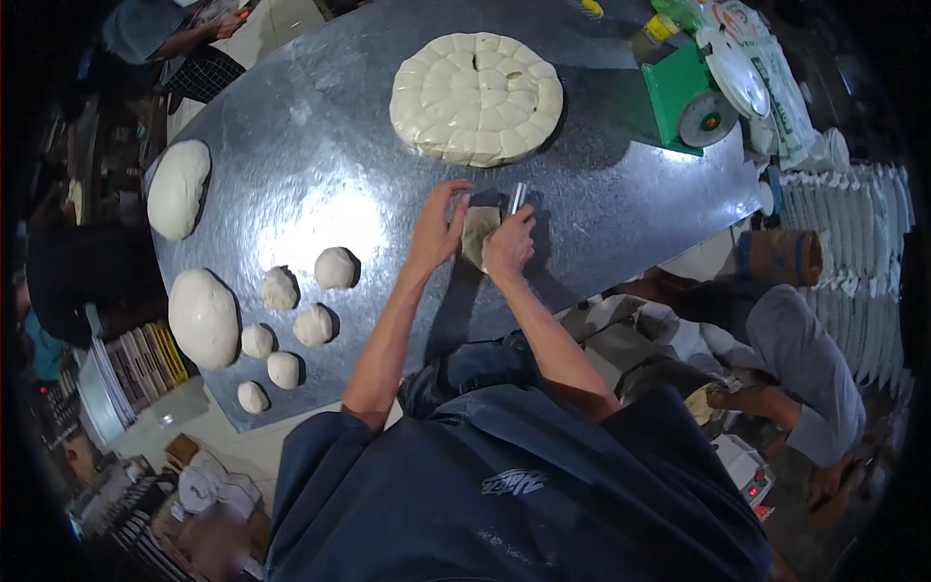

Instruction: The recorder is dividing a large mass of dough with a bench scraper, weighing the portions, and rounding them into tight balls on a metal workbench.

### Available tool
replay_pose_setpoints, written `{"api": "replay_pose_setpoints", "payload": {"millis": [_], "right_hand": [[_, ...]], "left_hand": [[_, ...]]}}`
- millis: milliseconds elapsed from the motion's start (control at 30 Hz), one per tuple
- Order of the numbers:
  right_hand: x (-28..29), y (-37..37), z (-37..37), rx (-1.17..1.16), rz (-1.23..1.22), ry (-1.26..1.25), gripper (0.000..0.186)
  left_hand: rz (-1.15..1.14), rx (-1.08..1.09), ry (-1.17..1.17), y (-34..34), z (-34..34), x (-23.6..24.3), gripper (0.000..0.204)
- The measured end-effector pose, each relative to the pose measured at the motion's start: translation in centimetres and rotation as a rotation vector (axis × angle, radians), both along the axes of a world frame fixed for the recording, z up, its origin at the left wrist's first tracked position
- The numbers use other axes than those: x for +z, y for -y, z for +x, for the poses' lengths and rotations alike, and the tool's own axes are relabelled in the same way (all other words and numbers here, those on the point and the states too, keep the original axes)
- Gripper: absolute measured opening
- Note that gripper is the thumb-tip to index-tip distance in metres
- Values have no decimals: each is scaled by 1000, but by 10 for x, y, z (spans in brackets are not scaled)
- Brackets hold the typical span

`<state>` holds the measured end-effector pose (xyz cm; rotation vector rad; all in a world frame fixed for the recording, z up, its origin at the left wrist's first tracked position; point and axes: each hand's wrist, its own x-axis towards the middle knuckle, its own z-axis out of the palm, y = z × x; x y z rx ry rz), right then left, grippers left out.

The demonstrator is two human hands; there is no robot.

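Observation:
My right hand [508,244] is closed round a dough scraper [518,199], whose shiny tube-like metal handle sticks out past the fingers; its blade is hard to make out. Left of it, my left hand [441,225] is open, its fingers curved and its thumb apart. Between the two hands lies a flat, dull tan piece [479,233] in shadow, too unclear to name. Beyond them rests a big round slab of dough [477,102], scored into several sections, with a small hole near its top.
Several small dough balls [314,325] lie left on the metal table [388,310]. Two large dough lumps [204,318] sit along its left edge. A green scale [679,102] stands far right beside plastic bags [776,87]. One person [805,359] crouches at right; another person's arm [199,37] shows far left.

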<state>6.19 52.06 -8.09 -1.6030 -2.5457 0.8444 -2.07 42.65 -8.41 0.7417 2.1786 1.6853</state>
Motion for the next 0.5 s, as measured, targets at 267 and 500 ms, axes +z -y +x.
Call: {"api": "replay_pose_setpoints", "payload": {"millis": [267,500], "right_hand": [[-27,-34,-6,-171,-123,-203,53],[-11,-38,42,39,-193,-250,56]], "left_hand": [[-368,-11,-157,1,58,-43,34],[-420,193,-241,83,106,-32,34]]}}
